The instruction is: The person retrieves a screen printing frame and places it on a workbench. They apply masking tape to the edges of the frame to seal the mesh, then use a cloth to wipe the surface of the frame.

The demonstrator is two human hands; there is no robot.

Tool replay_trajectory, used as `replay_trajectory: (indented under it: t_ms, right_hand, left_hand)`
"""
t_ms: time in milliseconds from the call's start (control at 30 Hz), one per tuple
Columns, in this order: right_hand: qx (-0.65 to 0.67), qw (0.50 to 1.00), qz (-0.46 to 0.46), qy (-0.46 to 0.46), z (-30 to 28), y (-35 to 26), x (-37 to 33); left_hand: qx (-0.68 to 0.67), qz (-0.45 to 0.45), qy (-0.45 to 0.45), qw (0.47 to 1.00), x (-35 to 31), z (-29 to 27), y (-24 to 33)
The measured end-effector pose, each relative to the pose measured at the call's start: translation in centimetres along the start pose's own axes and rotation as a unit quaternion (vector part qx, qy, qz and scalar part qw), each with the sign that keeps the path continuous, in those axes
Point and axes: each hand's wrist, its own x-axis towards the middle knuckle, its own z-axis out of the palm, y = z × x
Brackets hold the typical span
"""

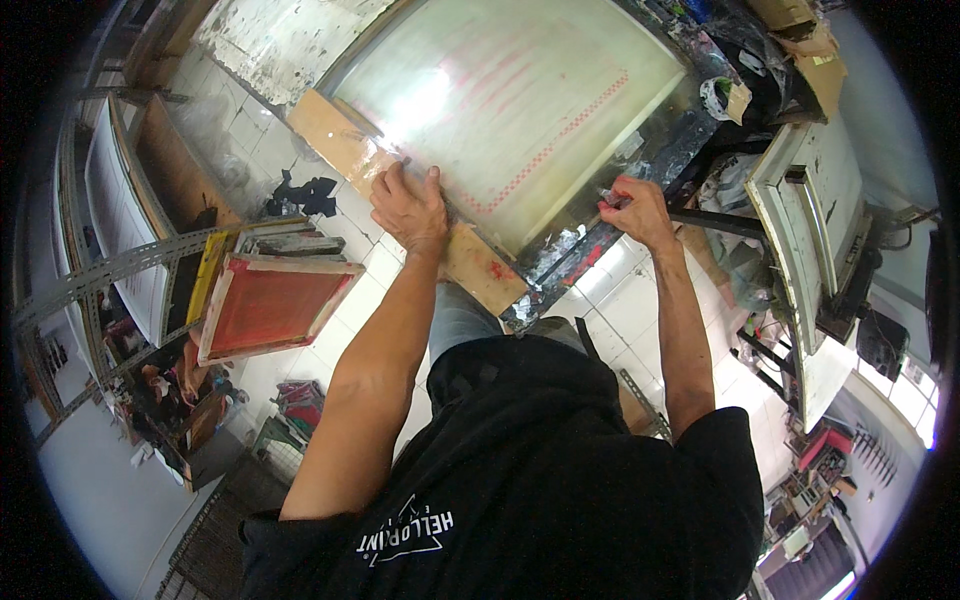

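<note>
A large pale green printing screen point(480, 120) lies in front of me, with a red checkered border line and faint red streaks on it. Along its near left side runs a brown strip of board point(485, 268) with shiny tape and red stains. My left hand point(410, 210) rests on this strip at the screen's edge, thumb and fingers apart. Over the dark, paint-smeared right edge point(560, 255) is my right hand point(643, 212), its fingers pinched together. Something small may be between the fingertips, which look reddish; I cannot make it out.
A red screen in a wooden frame point(278, 308) leans at the left by a metal rack point(110, 270) holding white panels. To the right stand white boards point(815, 220) and a black bar point(715, 220). Plastic and cardboard scraps point(790, 50) crowd the far right corner.
</note>
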Motion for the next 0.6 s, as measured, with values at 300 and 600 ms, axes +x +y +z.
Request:
replay_trajectory:
  t_ms: [300,600]
  right_hand:
    - [0.04,0.993,0.062,0.089,1.4,-0.1,-1.5]
    - [0.038,0.999,-0.008,0.03,2.9,-5.9,-6.2]
  left_hand:
    - [0.009,0.001,0.005,1.0,-0.1,-0.2,0.1]
    - [-0.012,-0.005,-0.001,1.0,-0.1,-0.2,0.0]
